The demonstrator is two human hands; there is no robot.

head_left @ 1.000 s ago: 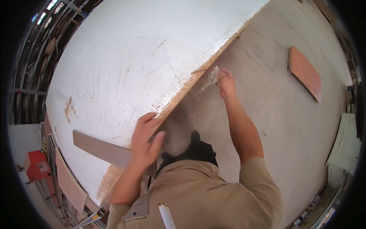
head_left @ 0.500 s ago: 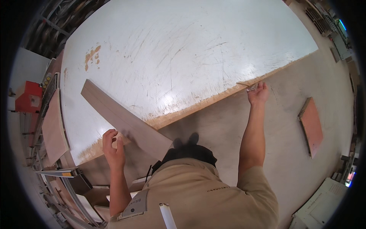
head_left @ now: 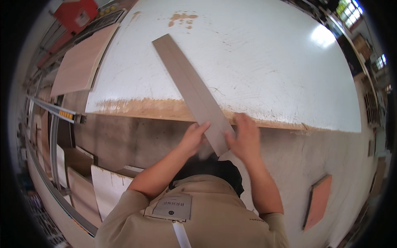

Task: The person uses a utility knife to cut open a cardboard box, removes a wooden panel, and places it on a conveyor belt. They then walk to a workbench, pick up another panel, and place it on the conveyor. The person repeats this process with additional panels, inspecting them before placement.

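A long, narrow grey-brown board (head_left: 190,89) lies slantwise over the front edge of the white worktable (head_left: 264,74), its near end jutting out toward my body. My left hand (head_left: 193,138) grips the board's left edge near that end, thumb on top and the other fingers partly hidden underneath. At the opposite edge is my right hand (head_left: 247,138), slightly blurred. Its thumb side is against the board, while the fingers stretch out past it with nothing seen in them.
The table's front edge is worn to bare wood, with a small splinter (head_left: 305,126) on the right. A reddish panel (head_left: 318,202) stands on the floor at right. Panel offcuts (head_left: 109,186) and a metal rail (head_left: 53,108) are at left, below a pinkish sheet (head_left: 84,62).
My right hand has left the table edge at right and come to the board. My left hand has closed on the board. The view has turned, and the board points more straight away from me.
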